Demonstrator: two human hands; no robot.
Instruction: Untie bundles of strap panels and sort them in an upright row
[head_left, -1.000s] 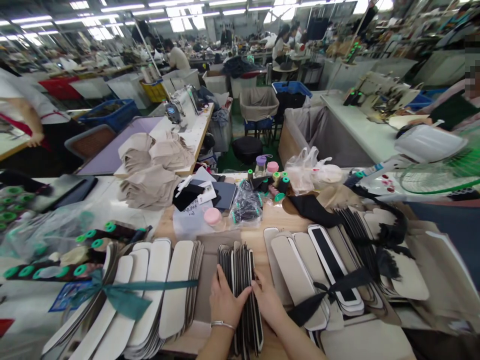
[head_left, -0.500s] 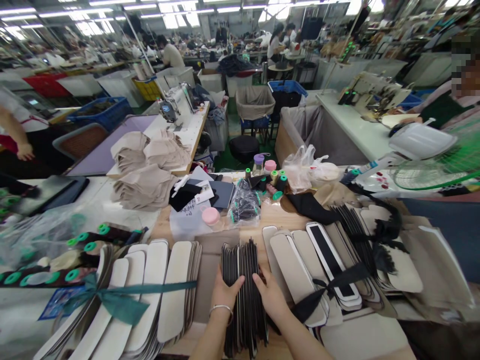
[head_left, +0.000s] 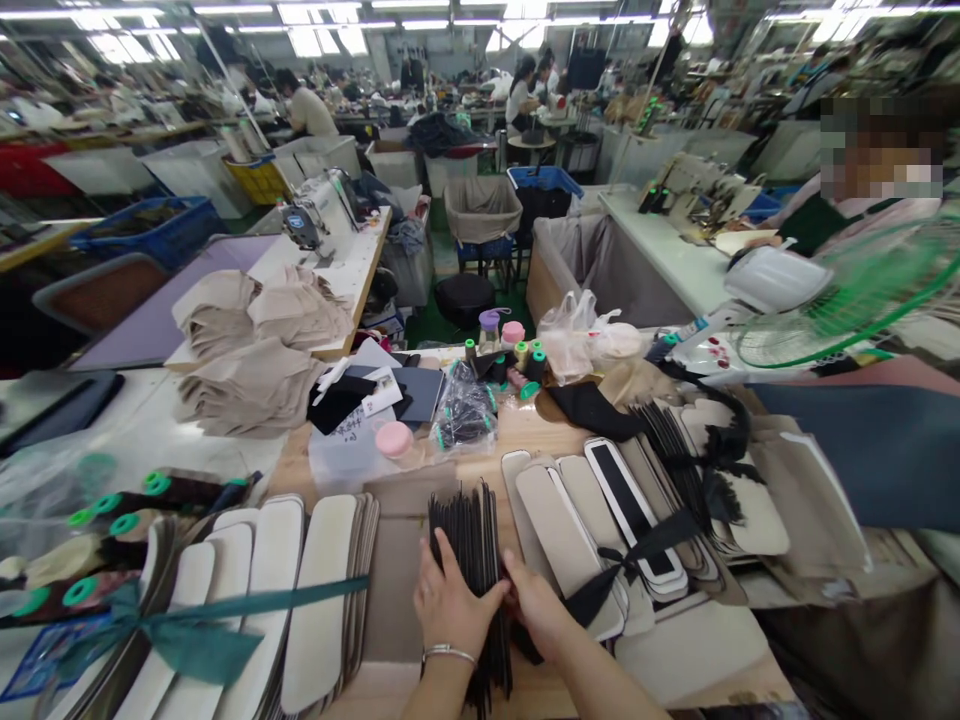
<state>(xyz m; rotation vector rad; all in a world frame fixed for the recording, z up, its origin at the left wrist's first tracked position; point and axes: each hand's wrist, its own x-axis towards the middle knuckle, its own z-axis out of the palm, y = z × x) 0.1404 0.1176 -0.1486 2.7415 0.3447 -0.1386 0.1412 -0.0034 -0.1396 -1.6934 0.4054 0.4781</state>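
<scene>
A stack of thin black pieces [head_left: 469, 535] stands on edge on the wooden table in front of me. My left hand [head_left: 450, 605] presses against its left side, fingers together, with a bracelet at the wrist. My right hand [head_left: 541, 607] presses against the stack's right side, so the stack is squeezed between both hands. Left of it lies a bundle of long beige pieces [head_left: 289, 600] tied with a green ribbon [head_left: 187, 635]. To the right lies another bundle of beige pieces [head_left: 592, 535] tied with a black ribbon [head_left: 637, 550].
Behind the stack sit a pink-lidded plastic box [head_left: 375, 450], a bag of spools [head_left: 465, 415], thread cones [head_left: 517, 360] and folded beige fabric [head_left: 255, 350]. Green-capped spools [head_left: 112, 505] lie at left. A green fan [head_left: 847, 300] and a person stand at right.
The view has shifted rightward, so everything sits further left. Both hands stay on the black stack, now squeezing it tighter and narrower than a second ago.
</scene>
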